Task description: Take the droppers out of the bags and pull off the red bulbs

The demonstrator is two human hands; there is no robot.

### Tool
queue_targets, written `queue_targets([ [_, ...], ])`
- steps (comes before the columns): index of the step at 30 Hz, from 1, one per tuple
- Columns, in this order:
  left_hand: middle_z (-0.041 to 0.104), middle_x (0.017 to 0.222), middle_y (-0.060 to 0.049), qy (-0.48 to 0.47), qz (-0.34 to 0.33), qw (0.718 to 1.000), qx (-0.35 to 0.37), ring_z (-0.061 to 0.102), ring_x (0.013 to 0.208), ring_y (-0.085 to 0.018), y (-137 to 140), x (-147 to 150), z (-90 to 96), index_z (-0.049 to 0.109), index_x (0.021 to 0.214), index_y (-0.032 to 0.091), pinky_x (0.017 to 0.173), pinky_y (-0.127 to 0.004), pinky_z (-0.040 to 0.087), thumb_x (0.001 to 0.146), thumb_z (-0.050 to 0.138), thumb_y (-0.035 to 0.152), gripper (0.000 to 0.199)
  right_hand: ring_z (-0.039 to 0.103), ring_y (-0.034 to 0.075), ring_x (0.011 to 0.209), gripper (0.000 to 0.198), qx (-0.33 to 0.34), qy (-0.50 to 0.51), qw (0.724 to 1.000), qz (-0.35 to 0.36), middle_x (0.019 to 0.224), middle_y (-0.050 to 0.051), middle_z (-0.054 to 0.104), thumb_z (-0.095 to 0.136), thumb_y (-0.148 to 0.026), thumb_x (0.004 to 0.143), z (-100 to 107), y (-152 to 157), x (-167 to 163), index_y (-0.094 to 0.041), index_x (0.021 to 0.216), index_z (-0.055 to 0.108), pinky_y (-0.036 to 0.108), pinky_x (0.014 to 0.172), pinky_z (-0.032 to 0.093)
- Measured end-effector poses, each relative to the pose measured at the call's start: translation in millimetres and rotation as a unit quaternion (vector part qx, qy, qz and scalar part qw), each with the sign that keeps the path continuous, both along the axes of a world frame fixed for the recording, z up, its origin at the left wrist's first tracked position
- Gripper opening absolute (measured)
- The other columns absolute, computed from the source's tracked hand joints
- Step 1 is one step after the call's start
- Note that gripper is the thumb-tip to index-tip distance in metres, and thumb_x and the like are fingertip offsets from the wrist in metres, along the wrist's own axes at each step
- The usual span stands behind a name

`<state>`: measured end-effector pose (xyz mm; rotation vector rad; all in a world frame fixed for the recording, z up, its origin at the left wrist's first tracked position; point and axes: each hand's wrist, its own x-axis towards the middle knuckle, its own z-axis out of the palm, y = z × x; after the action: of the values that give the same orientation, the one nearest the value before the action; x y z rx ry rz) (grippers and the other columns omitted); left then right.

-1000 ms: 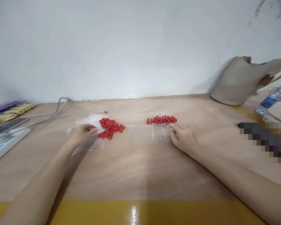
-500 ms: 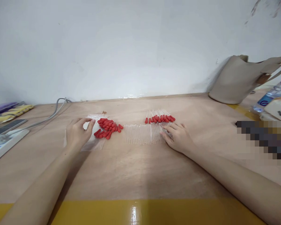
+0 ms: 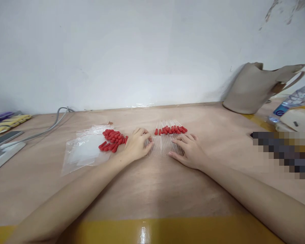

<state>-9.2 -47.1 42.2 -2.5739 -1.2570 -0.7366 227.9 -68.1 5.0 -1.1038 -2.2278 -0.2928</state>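
Observation:
A row of clear thin tubes (image 3: pixel 160 145), like glass droppers, lies side by side on the table between my hands. My left hand (image 3: pixel 137 144) rests over the left end of the row, fingers curved and thumb apart, with nothing visible in it. At the right end, my right hand (image 3: pixel 190 151) is spread with its fingertips on or just above the tubes. Behind the row lie more tubes fitted with red rubber bulbs (image 3: pixel 171 129). A pile of loose red bulbs (image 3: pixel 113 137) sits left of my left hand, which covers the pile's right edge.
Clear zip bags (image 3: pixel 81 150) lie at the left under the pile's edge. Further left are a power strip (image 3: pixel 7 156), a grey cable (image 3: pixel 47 131) and a phone (image 3: pixel 7 138). A beige bag (image 3: pixel 251 89) and a plastic bottle (image 3: pixel 292 103) are at the right.
My left hand has moved right, from the bags beside the loose bulbs to the left end of the tube row. My right hand has stayed over the right end.

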Motion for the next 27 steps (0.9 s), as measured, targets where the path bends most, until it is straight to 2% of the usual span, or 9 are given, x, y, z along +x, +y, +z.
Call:
queue_targets([
  [5,0.05,0.093,-0.007,-0.031,0.018,0.995,-0.09,0.046,0.095,-0.025,10,25,-3.6,0.054,0.085,0.019,0.081,-0.041,0.041,0.074,0.058,0.041,0.025,0.049,0.024,0.099,0.052,-0.027,-0.022,0.997,0.072,0.105,0.01,0.057,0.055,-0.057,0.074,3,0,10,-0.019,0.11,0.057,0.045,0.091,0.031],
  [9,0.049,0.095,-0.008,-0.027,0.025,0.99,-0.138,0.043,0.097,-0.026,14,31,-7.7,0.053,0.088,0.02,0.084,-0.043,0.039,0.072,0.057,0.051,0.035,0.048,0.024,0.103,0.053,-0.033,-0.028,0.996,0.074,0.108,0.01,0.057,0.055,-0.058,0.074,0,4,16,-0.02,0.111,0.056,0.047,0.094,0.029],
  [14,0.05,0.092,-0.008,-0.079,0.087,0.981,-0.155,0.044,0.098,-0.026,34,36,-8.4,0.054,0.084,0.019,0.085,-0.043,0.038,0.08,0.047,0.048,0.03,0.048,0.023,0.101,0.048,-0.029,-0.024,0.997,0.071,0.107,0.01,0.057,0.055,-0.054,0.076,-3,10,18,-0.02,0.109,0.057,0.046,0.094,0.029],
  [17,0.051,0.092,-0.009,-0.1,0.125,0.972,-0.174,0.044,0.1,-0.028,51,45,-6.1,0.057,0.083,0.019,0.086,-0.044,0.037,0.08,0.047,0.047,0.03,0.048,0.023,0.101,0.048,-0.031,-0.022,0.997,0.069,0.107,0.01,0.058,0.055,-0.054,0.076,-4,11,18,-0.02,0.109,0.057,0.046,0.094,0.03],
  [22,0.05,0.09,-0.009,-0.075,0.094,0.98,-0.158,0.043,0.098,-0.028,64,59,-3.5,0.057,0.081,0.019,0.086,-0.044,0.035,0.071,0.053,0.061,0.043,0.049,0.023,0.1,0.05,-0.031,-0.009,0.997,0.069,0.106,0.01,0.058,0.056,-0.055,0.075,-3,9,17,-0.019,0.109,0.057,0.045,0.093,0.03],
  [27,0.052,0.088,-0.007,-0.072,0.068,0.987,-0.124,0.045,0.096,-0.025,65,69,-5.5,0.056,0.072,0.019,0.087,-0.039,0.035,0.076,0.054,0.047,0.028,0.049,0.024,0.1,0.049,-0.043,0.003,0.996,0.077,0.106,0.01,0.058,0.054,-0.055,0.076,-2,6,16,-0.019,0.109,0.057,0.046,0.092,0.031],
])
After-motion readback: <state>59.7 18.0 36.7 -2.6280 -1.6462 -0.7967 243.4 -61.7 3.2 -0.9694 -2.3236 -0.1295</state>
